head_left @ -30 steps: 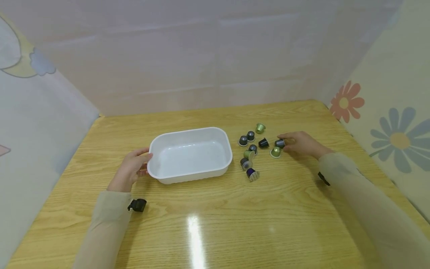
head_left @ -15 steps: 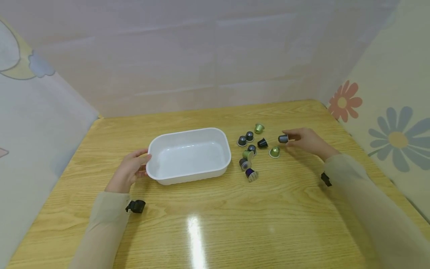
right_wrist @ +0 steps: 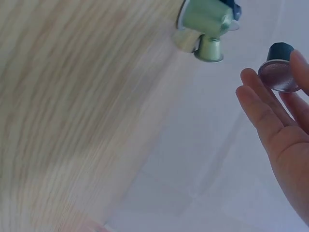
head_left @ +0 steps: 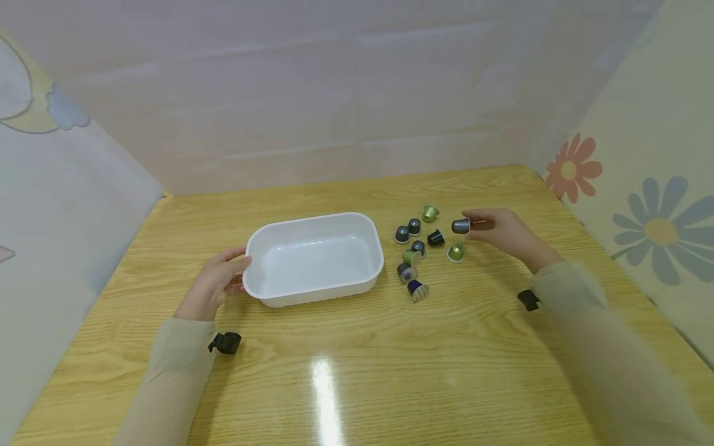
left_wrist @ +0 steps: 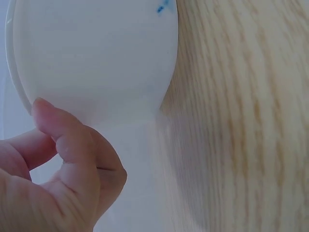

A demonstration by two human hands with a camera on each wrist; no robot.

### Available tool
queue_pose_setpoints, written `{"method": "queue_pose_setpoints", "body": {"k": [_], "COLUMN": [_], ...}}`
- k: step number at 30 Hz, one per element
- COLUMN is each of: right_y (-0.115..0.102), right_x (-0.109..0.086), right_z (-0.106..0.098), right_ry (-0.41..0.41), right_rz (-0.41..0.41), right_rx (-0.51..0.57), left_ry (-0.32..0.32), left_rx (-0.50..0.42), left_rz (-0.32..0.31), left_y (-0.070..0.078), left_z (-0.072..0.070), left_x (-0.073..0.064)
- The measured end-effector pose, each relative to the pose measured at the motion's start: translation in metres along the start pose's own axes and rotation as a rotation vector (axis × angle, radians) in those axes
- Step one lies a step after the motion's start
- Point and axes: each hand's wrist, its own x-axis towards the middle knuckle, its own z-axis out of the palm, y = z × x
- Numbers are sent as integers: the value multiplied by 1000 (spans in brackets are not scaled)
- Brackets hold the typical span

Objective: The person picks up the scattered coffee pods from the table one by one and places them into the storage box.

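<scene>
A white rectangular tray (head_left: 314, 294) with rounded corners stands on the table, empty inside. My left hand (head_left: 214, 279) grips its left end, thumb at the rim and fingers against the outer wall; the left wrist view shows the thumb (left_wrist: 63, 130) on that wall. A dark grey coffee capsule (head_left: 460, 226) is pinched between thumb and fingertips of my right hand (head_left: 502, 234), raised over the table. In the right wrist view its foil lid (right_wrist: 279, 76) faces the palm. Just below the hand a green capsule (head_left: 455, 252) rests lid-down.
Several capsules lie between tray and right hand: a black one (head_left: 436, 238), a green one (head_left: 430, 214) at the back, grey ones (head_left: 402, 234), and a purple one (head_left: 417, 290) tipped over in front. Patterned cloth (head_left: 357, 111) hangs behind the wooden table (head_left: 390, 371).
The right hand has lifted the grey capsule from beside the green one, first up and rightward, then slightly back left. The left hand keeps its hold on the tray.
</scene>
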Motion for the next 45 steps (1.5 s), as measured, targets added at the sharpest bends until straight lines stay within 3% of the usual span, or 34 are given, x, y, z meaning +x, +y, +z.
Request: {"method": "queue_pose_setpoints", "body": {"k": [26, 45], "right_y": [-40, -67], "right_x": [7, 13], "right_z": [22, 38], "right_ry": [34, 27], "right_rz": [-58, -82], "right_rx": [74, 129], "left_ry": [-25, -26], "left_rx": [-62, -40], "left_rz": [11, -2], "left_y": [1, 1], "left_z": [-1, -2], "left_x": [0, 0]}}
